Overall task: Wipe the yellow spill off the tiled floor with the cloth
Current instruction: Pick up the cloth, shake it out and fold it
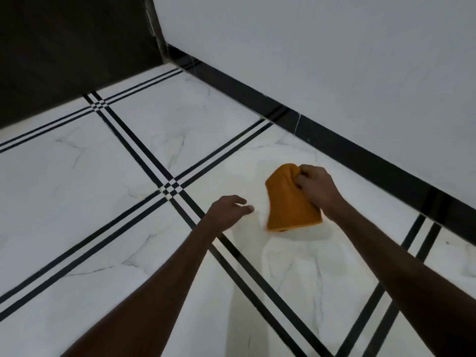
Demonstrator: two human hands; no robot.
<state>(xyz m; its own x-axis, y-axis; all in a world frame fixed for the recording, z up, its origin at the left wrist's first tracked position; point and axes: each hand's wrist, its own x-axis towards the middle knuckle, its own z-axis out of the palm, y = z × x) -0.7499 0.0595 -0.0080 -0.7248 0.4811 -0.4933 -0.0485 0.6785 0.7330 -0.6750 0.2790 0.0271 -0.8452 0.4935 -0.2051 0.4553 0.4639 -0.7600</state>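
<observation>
White marble-look tiled floor [77,176] with black double lines across most of the frame; faint pale-yellow spill [296,258] spread over the tile right of centre, barely distinct from the tile. Orange cloth [291,202] hanging right of centre, above the spill, lower edge blurred. Best lowered flat onto the film, pressed with a broad palm, drawn in overlapping strokes from the rim inward, refolded to a clean face when soaked. Right hand [315,186] bunched tight around the cloth's top. Left hand [228,208], centre frame, loosely spread, holding nothing, just beside the cloth.
</observation>
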